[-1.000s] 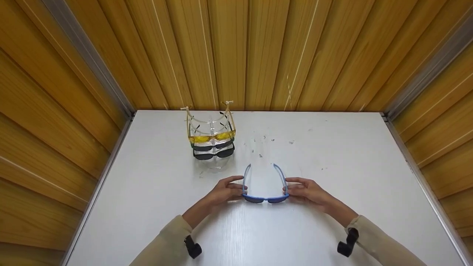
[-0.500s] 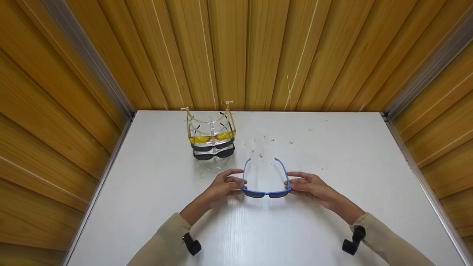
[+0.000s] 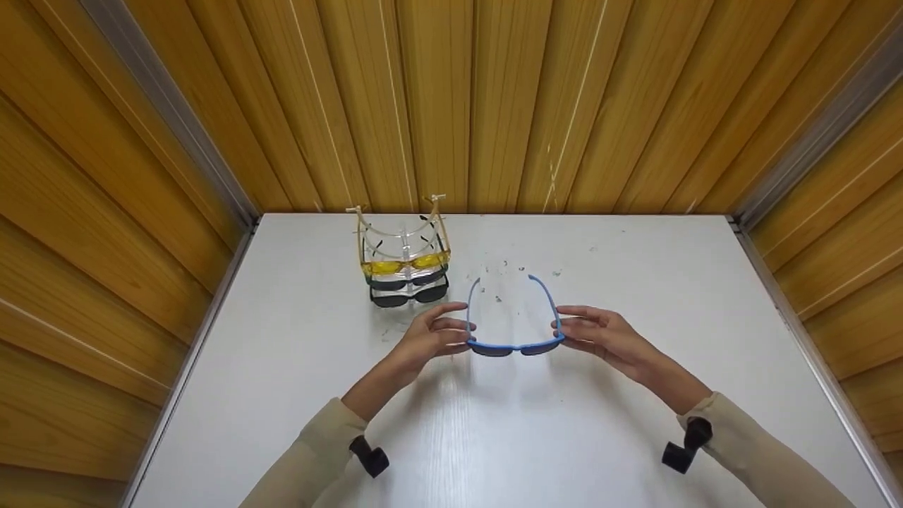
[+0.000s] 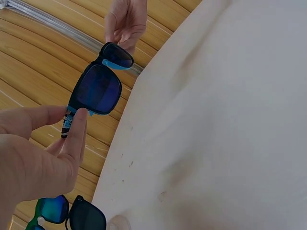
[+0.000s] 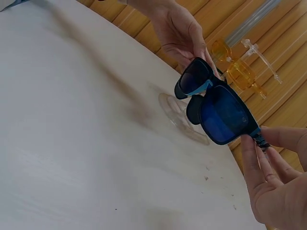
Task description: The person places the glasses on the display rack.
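Observation:
A pair of blue-framed sunglasses (image 3: 516, 348) with dark lenses is held up over the white table, temples unfolded and pointing away from me. My left hand (image 3: 432, 337) pinches it near the left hinge. On the opposite side my right hand (image 3: 608, 337) pinches the right temple close to its hinge. In the left wrist view the lenses (image 4: 98, 88) look dark blue, and the left fingers grip a patterned temple. The right wrist view shows the right fingers and thumb at the frame's corner, beside a blue lens (image 5: 223, 115).
A clear display stand (image 3: 405, 243) at the back left carries yellow glasses (image 3: 401, 265) above dark sunglasses (image 3: 409, 296). Its round clear base (image 5: 175, 117) shows in the right wrist view. Small marks (image 3: 499, 299) dot the white table (image 3: 635, 282). Wood-panelled walls (image 3: 473, 106) enclose it.
Both hands have carried the sunglasses away from me, up and slightly right in the head view, toward the back of the table. The stand and its glasses have stayed in place.

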`<control>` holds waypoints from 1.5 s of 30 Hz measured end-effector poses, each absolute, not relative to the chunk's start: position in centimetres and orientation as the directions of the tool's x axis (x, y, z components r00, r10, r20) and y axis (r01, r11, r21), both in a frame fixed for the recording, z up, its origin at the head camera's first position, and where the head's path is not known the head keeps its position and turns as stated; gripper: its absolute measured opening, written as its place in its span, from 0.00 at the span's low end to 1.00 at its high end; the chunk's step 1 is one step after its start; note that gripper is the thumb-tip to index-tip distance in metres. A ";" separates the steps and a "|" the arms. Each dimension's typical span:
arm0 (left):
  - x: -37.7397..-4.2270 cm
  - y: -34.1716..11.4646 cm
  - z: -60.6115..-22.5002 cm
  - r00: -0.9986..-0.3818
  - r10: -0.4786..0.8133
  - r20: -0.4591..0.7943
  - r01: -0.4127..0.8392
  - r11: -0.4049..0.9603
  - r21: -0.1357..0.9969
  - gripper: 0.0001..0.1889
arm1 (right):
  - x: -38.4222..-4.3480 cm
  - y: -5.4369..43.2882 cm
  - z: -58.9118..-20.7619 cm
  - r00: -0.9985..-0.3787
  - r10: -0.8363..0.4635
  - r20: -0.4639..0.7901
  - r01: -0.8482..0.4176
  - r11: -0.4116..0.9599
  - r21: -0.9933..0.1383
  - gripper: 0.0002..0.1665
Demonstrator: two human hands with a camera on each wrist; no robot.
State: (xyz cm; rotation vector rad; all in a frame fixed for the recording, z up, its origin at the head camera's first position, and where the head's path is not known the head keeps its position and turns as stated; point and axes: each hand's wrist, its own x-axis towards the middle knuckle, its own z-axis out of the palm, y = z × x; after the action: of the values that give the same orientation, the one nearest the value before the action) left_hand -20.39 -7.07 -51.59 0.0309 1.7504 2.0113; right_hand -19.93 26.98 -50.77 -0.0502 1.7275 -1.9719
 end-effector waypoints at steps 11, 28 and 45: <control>-21.7 -7.7 -48.0 -0.915 0.358 -0.186 -0.232 -0.091 0.968 0.30 | -21.6 26.2 -47.4 -0.888 -0.374 -0.266 0.316 -0.078 -0.946 0.32; -23.2 -10.1 -43.5 -0.958 0.243 -0.149 -0.180 -0.111 0.977 0.29 | -25.2 22.7 -43.8 -0.902 -0.356 -0.246 0.335 -0.216 -0.917 0.14; -23.4 -12.8 -41.1 -0.965 0.214 -0.151 -0.173 -0.087 0.981 0.29 | -26.3 19.8 -41.3 -0.899 -0.390 -0.199 0.319 -0.270 -0.909 0.14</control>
State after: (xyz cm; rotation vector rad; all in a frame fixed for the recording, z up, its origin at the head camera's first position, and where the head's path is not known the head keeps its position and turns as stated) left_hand -23.43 -12.84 -41.06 0.0450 1.9236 2.1403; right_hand -26.29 19.82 -41.30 -0.0876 1.5513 -2.1994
